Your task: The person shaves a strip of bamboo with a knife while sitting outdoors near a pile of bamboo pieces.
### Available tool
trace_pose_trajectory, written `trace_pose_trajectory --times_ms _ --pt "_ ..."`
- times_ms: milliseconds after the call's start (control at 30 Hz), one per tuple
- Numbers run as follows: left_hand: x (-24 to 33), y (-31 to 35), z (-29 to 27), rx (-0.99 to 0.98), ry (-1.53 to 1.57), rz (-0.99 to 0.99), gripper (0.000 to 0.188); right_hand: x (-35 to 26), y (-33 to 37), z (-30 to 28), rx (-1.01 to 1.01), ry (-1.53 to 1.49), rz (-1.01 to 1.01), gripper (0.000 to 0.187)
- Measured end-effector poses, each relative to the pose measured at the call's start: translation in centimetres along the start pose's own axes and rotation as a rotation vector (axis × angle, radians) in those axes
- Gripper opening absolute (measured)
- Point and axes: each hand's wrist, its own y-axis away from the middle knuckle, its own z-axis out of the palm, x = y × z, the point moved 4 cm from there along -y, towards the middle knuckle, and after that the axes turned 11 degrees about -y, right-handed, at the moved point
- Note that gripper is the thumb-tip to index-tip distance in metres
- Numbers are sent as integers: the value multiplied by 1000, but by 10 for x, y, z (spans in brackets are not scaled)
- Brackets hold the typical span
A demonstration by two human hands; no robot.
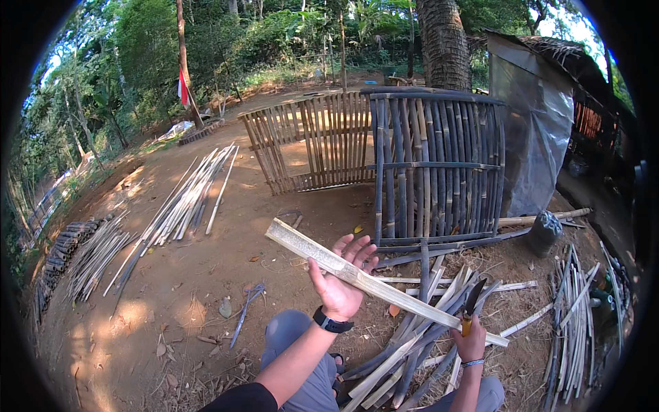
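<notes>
A long split bamboo strip (374, 285), pale on its inner face, slants across in front of me. My left hand (341, 292), palm up, cradles it loosely between the thumb and the half-spread fingers. Its wider end rises past the thumb to the upper left. Around the yellow handle of a knife (473, 299) the fingers of my right hand (469, 341) are closed, with the dark blade pointing up. That hand also touches the strip near its lower right end; its exact hold there is partly hidden. Under the strip lies a pile of split bamboo (405, 367).
A dark bamboo slat panel (439, 165) stands ahead, with a paler slatted frame (319, 147) behind it. Bundles of bamboo strips (189, 199) lie on the ground leftward; more strips (570, 323) lie at right. A dark plastic bag (544, 233) sits near the panel.
</notes>
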Motion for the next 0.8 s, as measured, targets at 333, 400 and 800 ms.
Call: trace_pose_trajectory --times_ms 333,400,800 --pt "-30 11 -6 45 11 -78 84 41 8 -54 18 80 87 41" --pt "-34 11 -12 84 67 -127 84 53 13 -54 1 90 120 39" --pt "-67 21 -21 221 -54 -199 46 109 31 -34 -212 264 382 47"
